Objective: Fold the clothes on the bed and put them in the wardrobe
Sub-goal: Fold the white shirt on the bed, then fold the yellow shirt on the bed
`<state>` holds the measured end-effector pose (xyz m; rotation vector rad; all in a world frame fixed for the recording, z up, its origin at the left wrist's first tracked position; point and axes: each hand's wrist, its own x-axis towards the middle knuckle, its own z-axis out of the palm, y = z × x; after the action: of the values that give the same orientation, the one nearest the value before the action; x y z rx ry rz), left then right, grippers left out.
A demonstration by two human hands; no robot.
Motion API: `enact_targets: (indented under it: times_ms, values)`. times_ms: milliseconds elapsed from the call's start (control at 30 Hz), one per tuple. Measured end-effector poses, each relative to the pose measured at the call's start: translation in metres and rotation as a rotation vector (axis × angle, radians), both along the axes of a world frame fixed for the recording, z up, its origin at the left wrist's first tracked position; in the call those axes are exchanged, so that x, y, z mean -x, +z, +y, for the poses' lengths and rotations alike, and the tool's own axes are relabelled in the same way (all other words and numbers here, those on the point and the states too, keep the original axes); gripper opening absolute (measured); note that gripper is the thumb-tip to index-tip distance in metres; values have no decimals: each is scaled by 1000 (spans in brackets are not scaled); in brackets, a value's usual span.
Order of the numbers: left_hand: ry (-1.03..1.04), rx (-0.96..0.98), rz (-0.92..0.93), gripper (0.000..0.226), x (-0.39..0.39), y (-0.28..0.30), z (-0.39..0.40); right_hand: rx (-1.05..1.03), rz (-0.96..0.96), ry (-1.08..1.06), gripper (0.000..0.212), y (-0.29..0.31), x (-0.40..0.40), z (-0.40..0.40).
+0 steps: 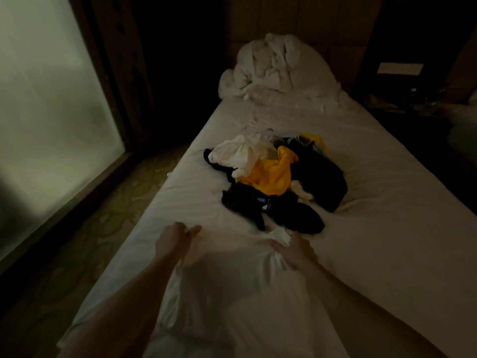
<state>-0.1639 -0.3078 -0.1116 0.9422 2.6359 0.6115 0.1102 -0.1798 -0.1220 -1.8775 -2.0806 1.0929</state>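
On the near end of the bed [387, 254], in the head view, we see a white garment [232, 267] spread out between the person's two forearms, pale against the pale sheet so that its edges are hard to trace in the dim light. Our best reading is that it is a shirt or similar top, but the gloom leaves that uncertain. The left hand [173, 241] pinches a bunched edge of this cloth at its far left corner, fingers curled round the fabric. The right hand [294, 251] grips a gathered knot of the same cloth at the far right, and creases fan out from that grip.

Just beyond the hands, near the middle of the mattress, we find the pile of clothes [276, 182] in a loose heap: a crumpled white piece on its left, a bright yellow garment [271, 174] in the centre, and dark, almost black items around and beneath them, none of it folded.

At the far end a rumpled white duvet [273, 65] lies heaped against the headboard. A large pale window [46, 94] stands to the left, above patterned carpet [108, 228].
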Motion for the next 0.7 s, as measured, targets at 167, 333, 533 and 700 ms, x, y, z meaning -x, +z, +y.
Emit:
enact_targets:
  times_ms: [167, 333, 533, 700]
  values:
    - [0, -42, 98, 51, 7, -20, 18, -141, -166, 90, 72, -14, 2, 24]
    - [-136, -63, 374, 63, -3, -20, 43, -176, -85, -4, 67, -15, 2, 47]
    - [-364, -126, 393, 59, -38, 4, 83, -464, -190, 30, 60, 9, -6, 69]
    - [-407, -135, 414, 57, -56, 18, 120, -516, -210, 104, 54, 31, -5, 100]
